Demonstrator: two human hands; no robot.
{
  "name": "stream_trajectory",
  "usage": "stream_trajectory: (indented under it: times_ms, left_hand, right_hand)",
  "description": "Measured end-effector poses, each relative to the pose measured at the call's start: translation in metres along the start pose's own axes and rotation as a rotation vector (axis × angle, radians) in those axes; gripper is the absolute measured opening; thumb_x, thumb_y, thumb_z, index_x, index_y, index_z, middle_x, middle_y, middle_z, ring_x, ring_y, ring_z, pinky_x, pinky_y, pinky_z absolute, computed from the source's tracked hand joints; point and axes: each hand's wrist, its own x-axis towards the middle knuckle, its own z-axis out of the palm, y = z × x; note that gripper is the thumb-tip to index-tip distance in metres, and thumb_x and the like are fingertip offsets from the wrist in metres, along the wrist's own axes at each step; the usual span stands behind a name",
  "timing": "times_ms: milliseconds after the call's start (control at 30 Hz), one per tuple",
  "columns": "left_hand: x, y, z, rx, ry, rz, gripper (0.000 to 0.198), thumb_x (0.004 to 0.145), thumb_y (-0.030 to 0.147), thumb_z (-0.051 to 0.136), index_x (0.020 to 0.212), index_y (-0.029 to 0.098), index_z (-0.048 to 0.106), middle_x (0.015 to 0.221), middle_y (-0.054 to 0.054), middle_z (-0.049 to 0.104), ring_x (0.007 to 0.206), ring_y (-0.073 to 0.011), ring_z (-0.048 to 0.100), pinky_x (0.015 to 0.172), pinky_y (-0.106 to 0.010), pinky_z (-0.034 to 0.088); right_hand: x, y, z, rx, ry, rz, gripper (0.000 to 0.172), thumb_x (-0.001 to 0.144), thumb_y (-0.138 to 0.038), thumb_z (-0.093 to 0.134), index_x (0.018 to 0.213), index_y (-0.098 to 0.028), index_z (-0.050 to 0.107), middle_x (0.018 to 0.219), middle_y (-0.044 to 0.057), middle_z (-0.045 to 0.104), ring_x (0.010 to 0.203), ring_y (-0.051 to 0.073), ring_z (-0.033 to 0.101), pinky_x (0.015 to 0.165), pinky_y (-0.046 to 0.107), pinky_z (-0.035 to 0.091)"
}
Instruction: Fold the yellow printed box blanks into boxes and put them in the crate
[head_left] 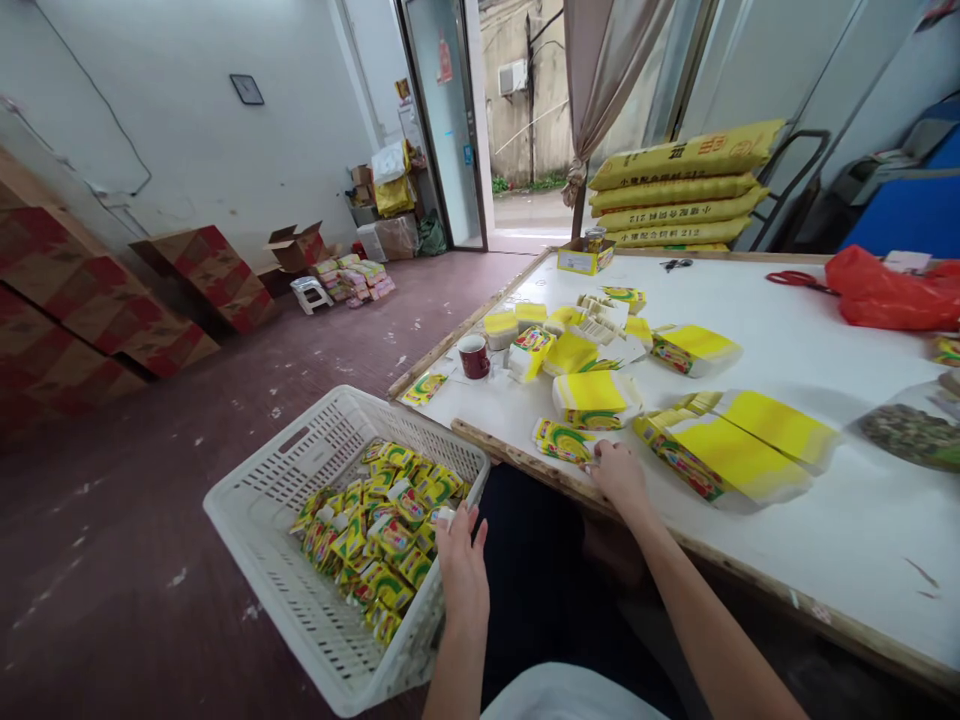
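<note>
My left hand (459, 560) reaches into a white plastic basket (300, 470) beside the table, its fingers curled on a small packet at the edge of a heap of yellow-green packets (375, 535). My right hand (619, 477) rests on the table's near edge, fingers bent down on a small stack of flat yellow-green wrappers (564, 440). Just right of that hand lie two large flat yellow bags (731, 455).
A long white table (825, 540) holds more yellow packets and boxes (592, 345), a red cup (474, 355), a red plastic bag (889, 290), red scissors (799, 280) and stacked yellow sacks (679, 185). Red-brown cartons (112, 290) lean at the left wall. A doorway (525, 120) stands open.
</note>
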Motion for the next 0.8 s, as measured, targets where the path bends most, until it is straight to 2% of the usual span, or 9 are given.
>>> stream_trajectory:
  times_ms: [100, 200, 400, 500, 567, 633, 700, 767, 800]
  left_hand:
    - [-0.008, 0.000, 0.003, 0.019, -0.039, -0.061, 0.014, 0.090, 0.013, 0.061, 0.103, 0.019, 0.058, 0.110, -0.009, 0.069, 0.085, -0.0137, 0.070, 0.069, -0.024, 0.059]
    - [-0.008, 0.002, 0.003, 0.047, -0.085, -0.061, 0.022, 0.084, 0.015, 0.070, 0.102, 0.019, 0.059, 0.101, -0.007, 0.072, 0.074, -0.0115, 0.070, 0.063, -0.020, 0.056]
    - [-0.006, -0.006, -0.003, 0.155, -0.245, -0.087, 0.046, 0.068, 0.034, 0.089, 0.103, 0.015, 0.067, 0.090, -0.006, 0.074, 0.065, -0.0101, 0.067, 0.058, -0.019, 0.053]
    - [-0.005, -0.016, -0.005, 0.213, -0.345, -0.096, 0.053, 0.068, 0.045, 0.088, 0.107, 0.015, 0.069, 0.091, -0.008, 0.074, 0.067, -0.0123, 0.068, 0.060, -0.021, 0.054]
    - [-0.007, -0.023, -0.005, 0.205, -0.430, -0.041, 0.059, 0.067, 0.050, 0.088, 0.112, 0.017, 0.068, 0.100, -0.011, 0.074, 0.077, -0.0174, 0.072, 0.065, -0.025, 0.057]
    - [-0.010, -0.028, -0.005, 0.130, -0.499, 0.069, 0.067, 0.064, 0.052, 0.089, 0.119, 0.021, 0.066, 0.117, -0.012, 0.071, 0.097, -0.0240, 0.072, 0.077, -0.031, 0.059]
    - [-0.013, -0.028, -0.005, 0.020, -0.519, 0.148, 0.067, 0.064, 0.053, 0.088, 0.121, 0.024, 0.066, 0.127, -0.012, 0.068, 0.112, -0.0278, 0.067, 0.090, -0.036, 0.058]
    - [-0.016, -0.023, -0.007, -0.068, -0.488, 0.129, 0.057, 0.070, 0.057, 0.082, 0.114, 0.023, 0.070, 0.122, -0.012, 0.070, 0.113, -0.0290, 0.067, 0.093, -0.038, 0.057]
    - [-0.016, -0.018, -0.007, -0.100, -0.465, 0.095, 0.052, 0.073, 0.059, 0.078, 0.108, 0.021, 0.072, 0.115, -0.012, 0.072, 0.109, -0.0292, 0.068, 0.092, -0.039, 0.057]
  right_hand:
    - [0.003, 0.001, 0.005, -0.010, 0.000, 0.015, 0.019, 0.076, -0.020, 0.076, 0.090, -0.014, 0.064, 0.099, 0.023, 0.069, 0.099, 0.037, 0.064, 0.080, 0.040, 0.045]
    - [0.007, 0.000, 0.006, 0.023, 0.019, 0.009, 0.022, 0.073, -0.018, 0.077, 0.087, -0.017, 0.060, 0.093, 0.016, 0.069, 0.092, 0.031, 0.065, 0.076, 0.036, 0.043]
    - [0.001, -0.003, -0.001, 0.195, 0.063, -0.030, 0.020, 0.070, -0.013, 0.069, 0.081, -0.021, 0.054, 0.072, 0.003, 0.065, 0.069, 0.022, 0.061, 0.062, 0.029, 0.038]
    - [-0.014, -0.007, -0.017, 0.309, 0.133, -0.061, 0.016, 0.077, -0.018, 0.058, 0.093, -0.020, 0.054, 0.082, 0.006, 0.067, 0.073, 0.023, 0.062, 0.066, 0.031, 0.041]
    - [-0.030, -0.016, -0.028, 0.396, 0.146, -0.124, 0.020, 0.081, -0.022, 0.052, 0.101, -0.020, 0.053, 0.088, 0.007, 0.067, 0.076, 0.023, 0.062, 0.069, 0.032, 0.044]
    - [-0.053, -0.032, -0.033, 0.497, 0.070, -0.258, 0.020, 0.083, -0.021, 0.049, 0.102, -0.021, 0.053, 0.083, 0.003, 0.065, 0.071, 0.020, 0.060, 0.067, 0.030, 0.045]
    - [-0.079, -0.052, -0.029, 0.580, -0.087, -0.420, 0.017, 0.077, -0.016, 0.051, 0.093, -0.023, 0.055, 0.075, -0.002, 0.060, 0.066, 0.016, 0.056, 0.062, 0.026, 0.043]
    - [-0.106, -0.071, -0.020, 0.647, -0.254, -0.542, 0.019, 0.071, -0.010, 0.054, 0.085, -0.024, 0.054, 0.069, -0.005, 0.057, 0.060, 0.012, 0.052, 0.057, 0.022, 0.039]
    - [-0.119, -0.080, -0.015, 0.769, -0.375, -0.558, 0.021, 0.071, -0.009, 0.054, 0.085, -0.024, 0.051, 0.070, -0.006, 0.055, 0.060, 0.011, 0.049, 0.055, 0.021, 0.037]
